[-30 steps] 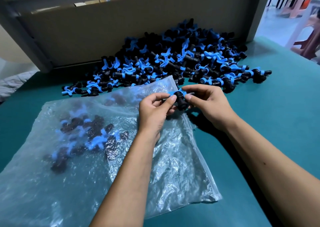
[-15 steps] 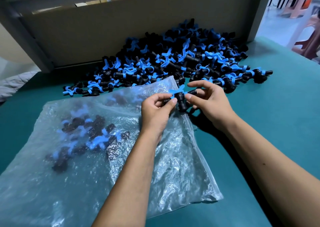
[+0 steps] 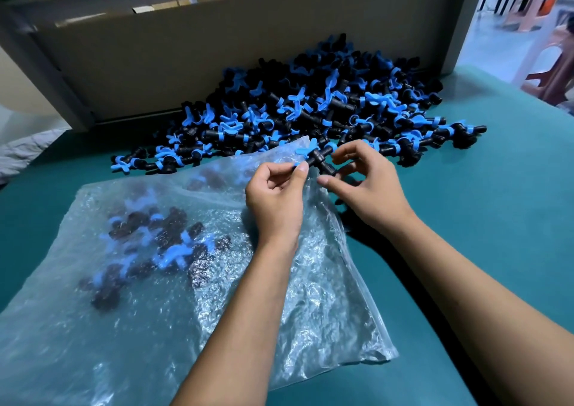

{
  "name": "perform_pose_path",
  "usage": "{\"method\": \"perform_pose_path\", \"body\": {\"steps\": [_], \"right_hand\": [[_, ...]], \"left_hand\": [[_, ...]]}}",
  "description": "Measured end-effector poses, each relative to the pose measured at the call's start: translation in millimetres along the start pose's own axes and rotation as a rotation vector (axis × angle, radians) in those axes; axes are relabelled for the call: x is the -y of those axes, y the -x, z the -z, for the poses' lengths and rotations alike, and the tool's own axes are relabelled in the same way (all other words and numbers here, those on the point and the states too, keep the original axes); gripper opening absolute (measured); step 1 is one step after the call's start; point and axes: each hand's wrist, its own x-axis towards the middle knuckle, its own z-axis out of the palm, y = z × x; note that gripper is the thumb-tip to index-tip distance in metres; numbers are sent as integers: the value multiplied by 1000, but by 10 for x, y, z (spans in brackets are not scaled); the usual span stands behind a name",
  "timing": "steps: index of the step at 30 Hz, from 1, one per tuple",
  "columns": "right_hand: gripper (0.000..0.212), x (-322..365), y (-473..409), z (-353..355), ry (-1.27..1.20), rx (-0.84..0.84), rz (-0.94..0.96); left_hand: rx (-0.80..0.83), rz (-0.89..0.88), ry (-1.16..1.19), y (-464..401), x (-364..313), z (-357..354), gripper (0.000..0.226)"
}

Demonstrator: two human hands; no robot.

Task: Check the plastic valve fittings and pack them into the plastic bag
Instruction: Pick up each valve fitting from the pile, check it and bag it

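One black valve fitting (image 3: 320, 159) with a blue handle is held between both hands over the mouth of the clear plastic bag (image 3: 310, 297). My left hand (image 3: 276, 194) pinches its left end between thumb and forefinger. My right hand (image 3: 366, 185) holds its right end with curled fingers. Several fittings (image 3: 161, 244) lie inside the bag, blurred by the film. A big heap of black and blue fittings (image 3: 316, 107) lies on the table behind the hands.
The teal table (image 3: 481, 235) stretches to the right of the bag. A grey board (image 3: 186, 64) stands upright behind the heap. Pink plastic stools (image 3: 553, 70) stand on the floor at the far right.
The fitting has been turned in my fingers, so its blue handle now points up and left. Both hands have shifted slightly up toward the heap.
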Motion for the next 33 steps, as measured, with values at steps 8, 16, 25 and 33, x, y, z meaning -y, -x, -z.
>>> {"method": "perform_pose_path", "body": {"steps": [8, 16, 25, 33], "right_hand": [[8, -12, -63, 36, -528, -150, -295], [25, -32, -164, 192, -1010, -265, -602], [24, -13, -55, 136, -565, -95, -291], [27, 203, 29, -91, 21, 154, 85]], "left_hand": [[140, -124, -210, 100, -62, -75, 28], [212, -311, -885, 126, 23, -35, 27], [-53, -99, -490, 113, -188, 4, 12], [-98, -489, -287, 92, -464, -18, 14]]}}
